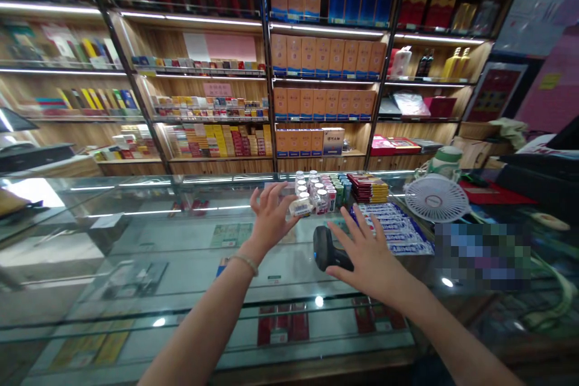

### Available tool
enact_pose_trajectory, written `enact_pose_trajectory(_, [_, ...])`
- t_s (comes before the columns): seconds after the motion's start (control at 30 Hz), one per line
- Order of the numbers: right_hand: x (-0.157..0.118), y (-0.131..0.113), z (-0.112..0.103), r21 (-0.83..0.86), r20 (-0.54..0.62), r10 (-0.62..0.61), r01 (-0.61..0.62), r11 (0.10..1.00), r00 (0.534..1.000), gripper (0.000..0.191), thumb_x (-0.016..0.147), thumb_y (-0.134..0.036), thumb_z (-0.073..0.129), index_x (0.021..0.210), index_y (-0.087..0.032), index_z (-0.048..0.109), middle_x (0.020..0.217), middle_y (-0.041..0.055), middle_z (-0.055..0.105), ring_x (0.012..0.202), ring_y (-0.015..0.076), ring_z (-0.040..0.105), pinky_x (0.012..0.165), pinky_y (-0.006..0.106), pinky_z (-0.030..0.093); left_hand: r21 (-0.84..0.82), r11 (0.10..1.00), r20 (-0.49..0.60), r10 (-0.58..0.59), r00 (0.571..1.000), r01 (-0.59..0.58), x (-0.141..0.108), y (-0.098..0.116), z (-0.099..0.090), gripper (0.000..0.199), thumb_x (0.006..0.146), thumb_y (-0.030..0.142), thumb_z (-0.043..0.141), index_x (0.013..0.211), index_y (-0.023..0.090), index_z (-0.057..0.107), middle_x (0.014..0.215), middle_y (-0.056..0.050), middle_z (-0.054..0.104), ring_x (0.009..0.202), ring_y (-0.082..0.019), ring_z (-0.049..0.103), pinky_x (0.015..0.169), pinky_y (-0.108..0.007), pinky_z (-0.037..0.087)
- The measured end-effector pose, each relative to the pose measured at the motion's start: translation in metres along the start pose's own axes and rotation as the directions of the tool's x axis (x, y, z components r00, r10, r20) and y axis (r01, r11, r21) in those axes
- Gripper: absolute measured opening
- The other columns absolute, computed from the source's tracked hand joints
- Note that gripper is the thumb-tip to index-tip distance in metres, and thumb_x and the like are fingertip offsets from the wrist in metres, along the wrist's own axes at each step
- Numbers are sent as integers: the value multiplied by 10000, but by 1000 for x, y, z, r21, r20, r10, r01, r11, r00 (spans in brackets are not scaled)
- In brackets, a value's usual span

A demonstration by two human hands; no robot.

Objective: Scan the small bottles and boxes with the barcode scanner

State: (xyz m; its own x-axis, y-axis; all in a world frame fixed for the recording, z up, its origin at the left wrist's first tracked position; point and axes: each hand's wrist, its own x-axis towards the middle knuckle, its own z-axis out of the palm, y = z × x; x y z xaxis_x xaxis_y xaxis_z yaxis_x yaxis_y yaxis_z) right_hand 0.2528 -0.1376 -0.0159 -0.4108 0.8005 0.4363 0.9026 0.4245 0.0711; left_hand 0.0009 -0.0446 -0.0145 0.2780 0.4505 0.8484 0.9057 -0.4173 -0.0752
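Note:
My left hand (271, 214) is over the glass counter (181, 253), its thumb and index finger on a small clear bottle (302, 206) with a pale label, tilted on its side. The other fingers are curled and apart. Just behind it stand several similar small bottles (321, 199) with white caps. My right hand (366, 253) has its fingers spread around the handle of a black barcode scanner (322, 248), without a closed grip. The scanner's head points left. Whether the thumb touches the handle I cannot tell.
Right of the bottles are small colored packs (337, 184), a stack of red and yellow packs (368, 188) and rows of blue-white wrapped sticks (395, 226). A white fan (436, 199) and a green-lidded jug (446, 163) stand farther right. Stocked shelves (325, 78) line the wall behind.

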Motion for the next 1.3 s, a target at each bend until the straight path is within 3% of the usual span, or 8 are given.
enact_pose_trajectory(0.2, [-11, -6, 16, 29, 14, 78, -79, 996, 997, 740, 833, -682, 572, 1412, -224, 534, 1650, 169, 221, 1530, 413, 107, 1172, 671, 146, 0, 1000, 9, 3, 1000, -3, 0, 0, 0, 344, 793, 457, 756, 1100, 312, 697, 1407, -88, 556, 1333, -314, 453, 1191, -551, 102])
enact_pose_trajectory(0.43, [-8, -16, 25, 75, 53, 130, -134, 988, 990, 399, 838, -458, 651, 1119, -175, 661, 1583, 178, 375, 1507, 405, 212, 1155, 670, 213, 10, 1000, 15, -5, 1000, 4, -2, 0, 2, 351, 786, 461, 768, 1097, 316, 696, 1404, -87, 562, 1339, -307, 456, 1188, -545, 113])
enact_pose_trajectory(0.6, [-1, -13, 22, 252, 23, 170, -170, 953, 985, 292, 782, -289, 659, 1049, -172, 648, 1526, 170, 452, 1445, 371, 363, 1123, 565, 367, 6, 1000, 6, -28, 1000, 28, -3, -2, 4, 350, 788, 468, 763, 1098, 319, 700, 1396, -84, 565, 1328, -306, 463, 1189, -541, 113])
enact_pose_trajectory(0.77, [5, 0, -5, 612, 47, 246, -223, 759, 968, 394, 818, -330, 600, 1198, -230, 567, 1228, 93, 664, 1071, 279, 666, 885, 427, 538, 17, 998, -3, -64, 998, 64, -4, -9, 6, 367, 775, 476, 773, 1096, 316, 696, 1399, -92, 560, 1330, -305, 465, 1186, -539, 117])
enact_pose_trajectory(0.9, [7, -2, -26, 817, 110, 194, -200, 541, 975, 419, 862, -398, 565, 1250, -242, 546, 959, 34, 706, 875, 229, 691, 752, 349, 545, 45, 994, -29, -98, 995, 99, -5, -14, 6, 364, 776, 458, 775, 1102, 318, 691, 1399, -94, 561, 1325, -306, 469, 1179, -542, 127])
enact_pose_trajectory(1.03, [13, -12, -34, 861, 174, 179, -238, 450, 968, 434, 810, -377, 614, 1213, -229, 551, 862, 10, 695, 791, 210, 682, 696, 314, 534, 68, 989, -37, -131, 991, 134, -6, -20, 6, 365, 763, 425, 788, 1100, 323, 692, 1392, -87, 564, 1320, -307, 465, 1180, -537, 131])
enact_pose_trajectory(1.17, [19, -19, -29, 852, 209, 121, -241, 465, 971, 480, 782, -380, 639, 1221, -228, 517, 884, 18, 718, 816, 224, 699, 748, 326, 526, 87, 984, -43, -152, 987, 155, -7, -24, 5, 373, 763, 439, 785, 1104, 320, 693, 1394, -90, 561, 1325, -306, 457, 1182, -532, 127])
enact_pose_trajectory(1.3, [20, -19, -20, 775, 189, 161, -248, 582, 969, 439, 740, -301, 623, 1170, -230, 564, 867, 32, 726, 836, 253, 700, 738, 335, 510, 75, 983, -42, -167, 985, 170, -6, -25, 5, 401, 737, 456, 799, 1097, 310, 701, 1392, -101, 560, 1313, -316, 473, 1176, -542, 142])
